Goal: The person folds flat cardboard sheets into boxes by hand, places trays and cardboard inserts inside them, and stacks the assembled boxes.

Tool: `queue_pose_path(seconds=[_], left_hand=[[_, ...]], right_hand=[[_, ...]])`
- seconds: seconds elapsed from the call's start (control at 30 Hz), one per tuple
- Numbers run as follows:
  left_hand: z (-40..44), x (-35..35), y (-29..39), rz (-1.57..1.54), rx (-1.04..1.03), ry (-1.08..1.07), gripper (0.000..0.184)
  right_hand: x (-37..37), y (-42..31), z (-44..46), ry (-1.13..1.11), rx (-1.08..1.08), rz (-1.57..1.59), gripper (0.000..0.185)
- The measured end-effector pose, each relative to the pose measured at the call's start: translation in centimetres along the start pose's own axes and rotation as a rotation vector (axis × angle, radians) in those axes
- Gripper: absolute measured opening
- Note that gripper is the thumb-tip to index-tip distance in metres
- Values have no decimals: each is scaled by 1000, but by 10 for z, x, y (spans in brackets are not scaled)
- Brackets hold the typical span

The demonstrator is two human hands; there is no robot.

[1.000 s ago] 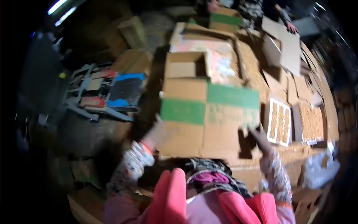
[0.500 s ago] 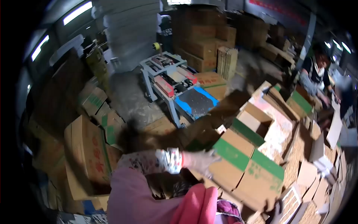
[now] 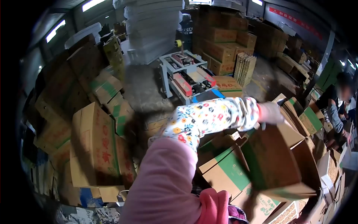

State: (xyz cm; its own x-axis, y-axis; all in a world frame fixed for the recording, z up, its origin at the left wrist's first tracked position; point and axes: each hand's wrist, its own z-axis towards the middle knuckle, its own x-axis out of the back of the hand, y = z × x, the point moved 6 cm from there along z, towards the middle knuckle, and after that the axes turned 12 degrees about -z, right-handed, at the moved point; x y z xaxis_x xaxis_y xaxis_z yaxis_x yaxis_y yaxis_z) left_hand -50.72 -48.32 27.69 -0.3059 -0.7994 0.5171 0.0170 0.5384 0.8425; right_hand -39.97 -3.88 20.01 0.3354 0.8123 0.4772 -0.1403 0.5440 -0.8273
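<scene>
My left hand point(image 3: 271, 113), below a floral sleeve cuff, is at the far upper edge of an open cardboard box point(image 3: 272, 160). The thumb shows on the near side and the fingers are blurred, and the hand appears closed on the box's edge. The box is tilted, with a green band on its side and its opening toward the right. Under and left of it lies another cardboard box point(image 3: 220, 177) with a green stripe. Around the lower right corner of the tilted box it is dark and blurred, and my right hand cannot be made out clearly there.
A carton sealing machine point(image 3: 182, 76) with red side belts stands ahead. At left is a large carton point(image 3: 93, 145) with red print. Stacked cartons point(image 3: 223, 50) fill the back. A co-worker point(image 3: 335, 104) is at the right, beside boxes of shredded filling.
My left hand has moved right and forward from the green-striped flaps to the far edge of the open box. That box now stands tilted and nearer. The view has shifted slightly.
</scene>
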Motion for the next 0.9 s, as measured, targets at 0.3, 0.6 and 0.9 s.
queue_pose_path(seconds=[0.3,0.6,0.9], left_hand=[[-97,-145,49,398,-289,-940,81],[-27,-105,-31,137,-589,438,107],[-6,-138,-78,-482,-99,-222,86]], right_hand=[[-93,21,21,-39,238,-391,80],[-103,-73,-34,-669,468,-605,75],[-81,25,-88,-144,-590,633,67]])
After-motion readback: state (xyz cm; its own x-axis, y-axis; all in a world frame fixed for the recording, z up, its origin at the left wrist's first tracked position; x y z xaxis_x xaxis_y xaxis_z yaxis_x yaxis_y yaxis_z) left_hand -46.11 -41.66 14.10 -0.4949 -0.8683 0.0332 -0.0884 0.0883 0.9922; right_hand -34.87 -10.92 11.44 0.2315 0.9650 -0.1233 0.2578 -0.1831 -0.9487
